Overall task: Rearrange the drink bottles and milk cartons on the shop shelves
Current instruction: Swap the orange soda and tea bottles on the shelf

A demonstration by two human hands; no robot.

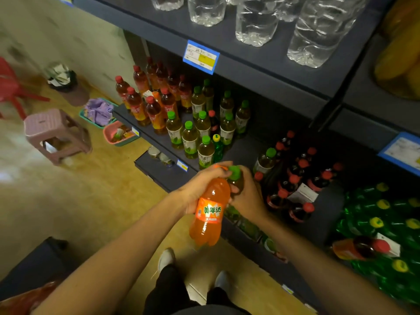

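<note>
Orange soda bottle [208, 212] in left hand [200, 187] fingers, green-capped tea bottle [236, 178] in right hand [247, 196] fingers.

We stand in a small shop, dark shelving [268, 71] stocked with rows of bottled drinks [191, 123], blue price tag [201, 56] on its front edge, water bottles [256, 23] above the tag.

Orange soda bottle [208, 214] label reads "美年达".
</note>
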